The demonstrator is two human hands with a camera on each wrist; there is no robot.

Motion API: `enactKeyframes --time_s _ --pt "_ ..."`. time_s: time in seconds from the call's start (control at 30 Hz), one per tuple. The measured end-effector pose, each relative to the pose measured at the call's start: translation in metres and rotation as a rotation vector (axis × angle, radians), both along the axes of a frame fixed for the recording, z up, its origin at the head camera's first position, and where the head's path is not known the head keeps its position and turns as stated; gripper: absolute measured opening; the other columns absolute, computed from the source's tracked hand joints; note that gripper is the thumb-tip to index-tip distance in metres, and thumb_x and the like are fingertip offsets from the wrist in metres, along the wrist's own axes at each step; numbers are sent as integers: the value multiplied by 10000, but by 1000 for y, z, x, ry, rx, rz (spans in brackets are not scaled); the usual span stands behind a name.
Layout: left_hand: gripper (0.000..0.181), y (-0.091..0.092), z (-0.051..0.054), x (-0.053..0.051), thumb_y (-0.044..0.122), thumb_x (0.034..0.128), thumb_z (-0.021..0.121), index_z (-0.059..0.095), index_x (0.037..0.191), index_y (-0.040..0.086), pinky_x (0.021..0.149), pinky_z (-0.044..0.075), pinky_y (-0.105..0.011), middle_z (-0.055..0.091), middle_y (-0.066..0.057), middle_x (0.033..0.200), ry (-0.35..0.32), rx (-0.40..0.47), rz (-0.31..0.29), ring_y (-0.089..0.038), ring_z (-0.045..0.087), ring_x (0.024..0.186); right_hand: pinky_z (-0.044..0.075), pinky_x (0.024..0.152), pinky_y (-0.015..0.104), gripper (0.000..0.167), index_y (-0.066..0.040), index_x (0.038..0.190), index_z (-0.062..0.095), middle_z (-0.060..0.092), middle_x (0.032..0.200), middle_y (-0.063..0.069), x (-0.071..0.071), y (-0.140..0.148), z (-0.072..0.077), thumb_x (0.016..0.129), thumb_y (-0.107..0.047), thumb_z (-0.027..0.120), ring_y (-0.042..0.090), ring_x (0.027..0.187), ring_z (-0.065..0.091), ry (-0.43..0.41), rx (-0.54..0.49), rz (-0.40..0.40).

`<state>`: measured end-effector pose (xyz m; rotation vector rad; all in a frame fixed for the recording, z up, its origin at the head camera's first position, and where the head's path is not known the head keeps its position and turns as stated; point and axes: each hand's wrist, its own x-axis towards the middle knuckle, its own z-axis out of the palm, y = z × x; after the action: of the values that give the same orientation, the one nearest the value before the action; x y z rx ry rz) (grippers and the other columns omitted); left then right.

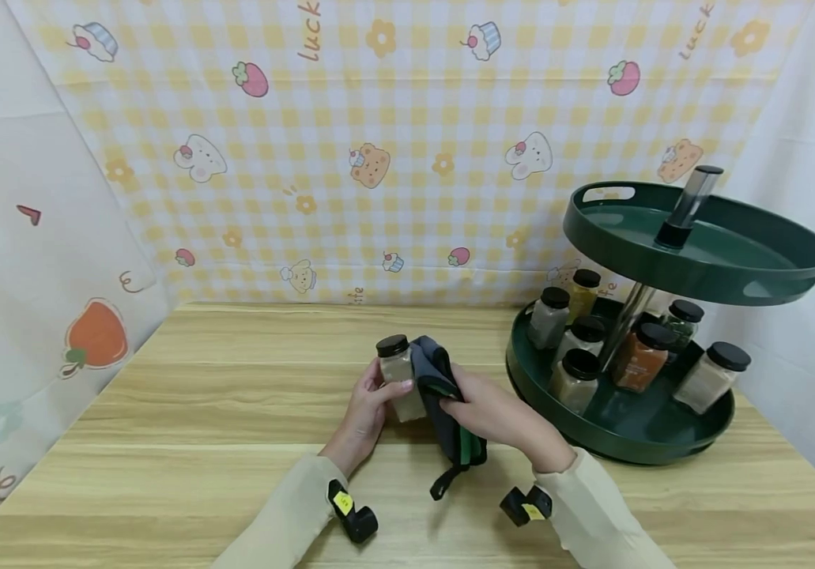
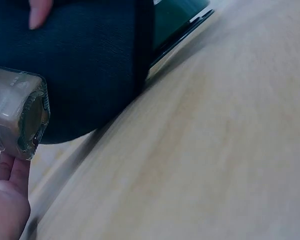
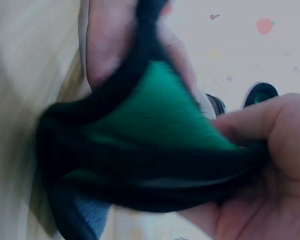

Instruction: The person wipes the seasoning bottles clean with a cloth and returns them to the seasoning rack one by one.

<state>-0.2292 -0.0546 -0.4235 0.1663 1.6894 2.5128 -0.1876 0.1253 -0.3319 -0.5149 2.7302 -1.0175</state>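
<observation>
A clear spice jar [image 1: 407,403] with a black lid and pale contents stands slightly tilted in my left hand [image 1: 364,411], thumb across its front. My right hand [image 1: 488,407] grips a folded dark grey cloth [image 1: 446,423] with black edging, a green side and a hanging loop. Its upper fold lies against the jar's right side. In the left wrist view, the jar's base [image 2: 35,120] shows beside the broad dark cloth [image 2: 95,65]. The right wrist view catches the green side of the cloth [image 3: 160,110], blurred, pinched by the right thumb and fingers.
At the right stands a two-tier dark green turntable rack [image 1: 624,450]. Several black-lidded spice jars sit on its lower tier, among them an orange one [image 1: 640,363]. Its upper tray [image 1: 699,273] overhangs them. The wooden table [image 1: 236,411] meets a patterned curtain [image 1: 414,221] behind.
</observation>
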Motion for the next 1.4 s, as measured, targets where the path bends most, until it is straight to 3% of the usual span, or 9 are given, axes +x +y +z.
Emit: enactKeyframes --time_s 0.37,0.47,0.63,0.7,0.87,1.0,1.13,1.23,1.4 --pt "705 -1 2 1 43 780 634 351 1416 151 1036 316 -324 458 -38 1349 -5 27 -54 -124 459 1154 440 960 462 507 -278 1433 288 471 1387 69 5 2 12 973 -197 483 225 1195 531 93 -298 57" --pt "693 -1 3 1 40 775 637 369 1405 147 1021 331 -317 480 -22 1317 -4 24 -47 -124 468 1142 461 931 451 481 -216 1414 327 499 1355 100 3 3 11 965 -176 495 232 1160 554 100 -252 61" --pt "689 -1 3 0 34 772 632 369 1405 107 1009 332 -299 509 -9 1265 1 16 -21 -111 481 1103 477 736 340 388 -63 1310 430 611 1146 129 -3 5 3 940 -140 519 171 892 600 51 -5 91" --pt "689 -1 2 0 33 772 630 367 1405 98 1003 330 -293 515 -13 1248 -1 12 -11 -110 483 1087 465 723 332 402 -39 1316 425 618 1124 129 -4 5 -1 938 -137 517 164 872 590 14 45 108" --pt "683 -1 1 1 28 766 633 377 1397 88 965 366 -269 529 -1 1212 1 11 -8 -109 495 1065 485 855 415 416 -82 1355 391 564 1252 131 -3 4 0 958 -157 493 204 1056 585 -7 -75 64" --pt "667 -1 1 2 26 774 631 385 1391 96 932 404 -260 533 5 1206 14 15 -29 -120 502 1070 470 910 446 440 -149 1384 360 526 1316 130 1 3 6 968 -200 493 236 1133 563 74 -208 35" --pt "662 -1 1 2 28 774 633 396 1385 124 942 400 -270 522 3 1222 23 16 -43 -136 487 1099 484 897 443 467 -177 1397 347 537 1309 148 4 2 11 961 -215 512 259 1129 577 136 -258 38" --pt "663 -1 1 2 31 781 628 384 1393 107 943 396 -271 521 -4 1226 33 1 -45 -138 484 1097 485 897 442 473 -166 1396 352 538 1309 146 3 3 11 956 -193 521 259 1130 577 132 -242 34" --pt "667 1 0 1 20 761 631 399 1384 79 943 386 -270 553 16 1168 24 -11 -8 -126 498 1059 505 834 403 384 -74 1300 443 581 1236 154 -3 3 4 938 -164 535 231 1045 608 72 -64 27"
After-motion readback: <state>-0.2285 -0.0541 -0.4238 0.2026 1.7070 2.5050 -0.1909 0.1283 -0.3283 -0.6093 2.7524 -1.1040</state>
